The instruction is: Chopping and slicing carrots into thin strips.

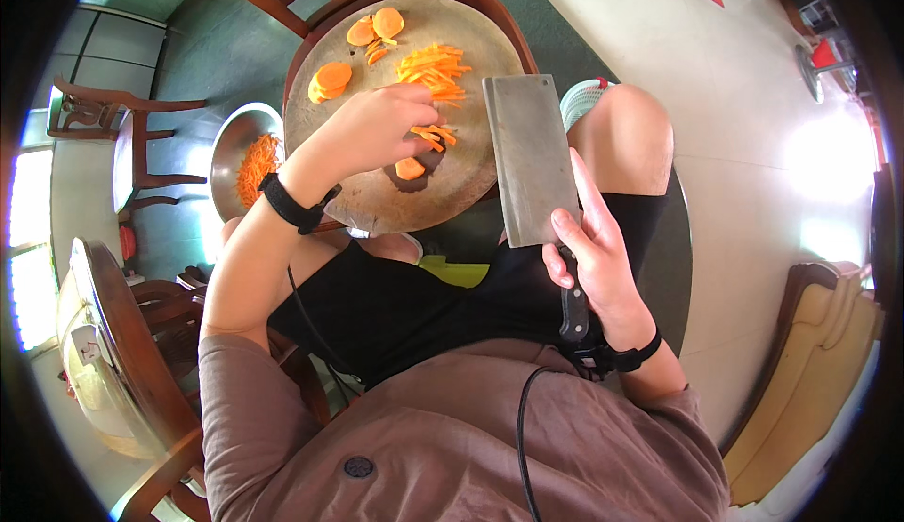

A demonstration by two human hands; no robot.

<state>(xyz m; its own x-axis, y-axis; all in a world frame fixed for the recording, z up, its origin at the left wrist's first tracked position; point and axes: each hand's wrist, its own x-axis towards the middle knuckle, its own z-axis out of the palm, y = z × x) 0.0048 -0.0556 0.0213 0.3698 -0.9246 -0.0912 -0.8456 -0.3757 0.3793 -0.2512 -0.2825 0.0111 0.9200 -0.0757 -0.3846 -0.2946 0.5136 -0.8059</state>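
My right hand (pixel 597 246) grips the black riveted handle of a cleaver (pixel 533 158). Its broad grey blade is raised beside the right edge of a round wooden cutting board (pixel 367 197). Over the board, my left hand (pixel 392 126) has a few short carrot strips (pixel 436 136) between thumb and fingers. Just below those fingers, a small carrot piece (pixel 409 168) lies on a dark damp patch. A pile of cut carrot strips (pixel 432 70) sits beyond the left hand. Carrot slices (pixel 330 81) lie stacked at the board's left, with more slices (pixel 388 23) at its far side.
The board rests on a wooden chair (pixel 526 49). To its left is a metal bowl (pixel 224 162) holding shredded carrot (pixel 258 167). A pale green plastic basket (pixel 583 98) stands by the right knee. Wooden chairs (pixel 134 144) and a round table (pixel 120 324) are at left, a tan padded seat (pixel 805 381) at right.
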